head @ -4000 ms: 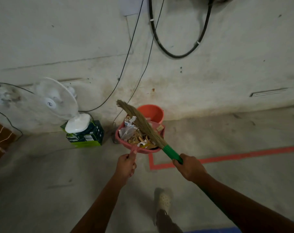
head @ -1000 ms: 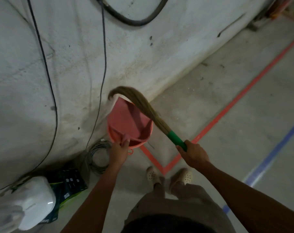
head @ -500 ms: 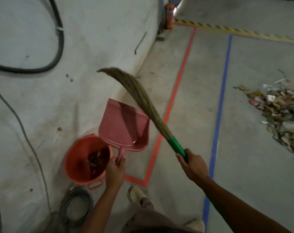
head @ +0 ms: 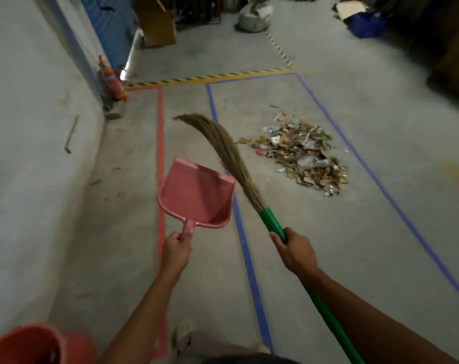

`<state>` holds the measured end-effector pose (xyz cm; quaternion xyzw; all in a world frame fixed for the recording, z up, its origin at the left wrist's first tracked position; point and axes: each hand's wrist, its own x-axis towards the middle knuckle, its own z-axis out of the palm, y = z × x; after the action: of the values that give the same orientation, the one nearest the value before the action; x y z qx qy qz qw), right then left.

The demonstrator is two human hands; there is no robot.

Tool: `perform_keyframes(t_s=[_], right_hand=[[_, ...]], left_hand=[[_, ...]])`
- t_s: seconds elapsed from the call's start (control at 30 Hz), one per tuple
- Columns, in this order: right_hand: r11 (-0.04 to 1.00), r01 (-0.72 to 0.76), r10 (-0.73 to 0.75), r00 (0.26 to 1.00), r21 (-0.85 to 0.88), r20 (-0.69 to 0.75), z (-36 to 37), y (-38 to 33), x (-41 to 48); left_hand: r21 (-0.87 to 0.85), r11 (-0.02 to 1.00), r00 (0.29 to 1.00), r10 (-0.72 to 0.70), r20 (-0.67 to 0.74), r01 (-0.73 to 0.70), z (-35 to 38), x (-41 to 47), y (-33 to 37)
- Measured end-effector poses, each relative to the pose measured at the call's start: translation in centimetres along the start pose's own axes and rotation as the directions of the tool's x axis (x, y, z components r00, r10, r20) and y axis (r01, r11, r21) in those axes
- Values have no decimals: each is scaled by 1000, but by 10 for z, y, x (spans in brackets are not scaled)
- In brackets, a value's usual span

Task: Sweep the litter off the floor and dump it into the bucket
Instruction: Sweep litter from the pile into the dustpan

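Your left hand (head: 176, 248) grips the handle of the pink dustpan (head: 197, 195) and holds it off the floor, mouth pointing away from you. Your right hand (head: 295, 252) is wrapped around the broom's (head: 228, 151) green handle, with the bristles raised and curving up to the left above the pan's right edge. The long end of the handle runs back under your right forearm.

The litter (head: 302, 153) lies in one heap ahead and to the right, well apart from the pan. It sits between two blue lines (head: 245, 258) on the floor, nearer the right one. A few scraps trail off its left and far edges.

The bucket (head: 26, 337) is at your lower left, just beside the wall (head: 26, 127), and only part of its rim shows. A red line (head: 160, 127) runs along the wall side.

Bare concrete stretches between you and the heap. A striped tape (head: 210, 77) crosses the far end, with an extinguisher (head: 110, 80) against the wall there.
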<state>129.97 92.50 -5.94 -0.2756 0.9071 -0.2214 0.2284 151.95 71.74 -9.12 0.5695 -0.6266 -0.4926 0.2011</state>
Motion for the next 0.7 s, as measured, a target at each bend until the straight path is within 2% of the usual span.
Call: perform_keyframes(t_s=[0.3, 0.5, 0.7], right_hand=[[960, -258, 273, 949, 105, -159, -85, 103, 64], [908, -387, 414, 889, 160, -194, -119, 157, 156], [848, -506, 528, 832, 157, -170, -170, 168, 253]], left_hand=[[40, 996, 947, 57, 315, -73, 164, 49, 101], [104, 986, 895, 70, 440, -128, 273, 123, 155], [168, 978, 856, 22, 516, -126, 360, 194, 215]])
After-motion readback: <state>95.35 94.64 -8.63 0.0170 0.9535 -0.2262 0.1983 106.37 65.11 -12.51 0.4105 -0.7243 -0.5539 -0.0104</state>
